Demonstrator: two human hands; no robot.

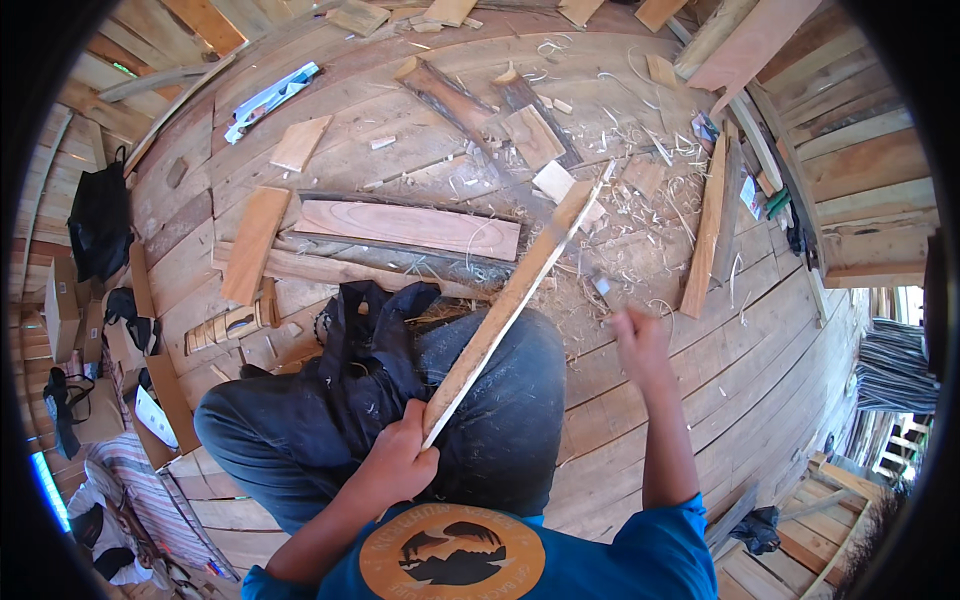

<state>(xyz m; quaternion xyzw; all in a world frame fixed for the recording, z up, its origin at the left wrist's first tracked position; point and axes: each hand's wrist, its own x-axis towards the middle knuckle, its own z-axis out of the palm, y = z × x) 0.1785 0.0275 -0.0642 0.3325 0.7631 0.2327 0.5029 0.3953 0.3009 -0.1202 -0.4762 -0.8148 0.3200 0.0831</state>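
Note:
A long, narrow strip of wood [497,315] slants up and away from my lap, with a pale edge along its right side. Its near end is in my left hand [400,455], whose fingers are wrapped round it above my thigh. Out to the right, my right hand [640,345] is closed on the handle of a long knife [601,286]. The knife's blade is smeared by motion and reaches up to the left, crossing the strip near its far part. Whether the blade touches the wood I cannot tell. Dark cloth [365,345] lies across my lap.
Shavings and chips [640,215] litter the plank floor ahead. A pinkish board [410,228], a shorter board [256,245] and split wood pieces [445,95] lie beyond my knees. At right is an upright-leaning plank [706,235]; at left, a black bag [100,215] and cardboard boxes [62,310].

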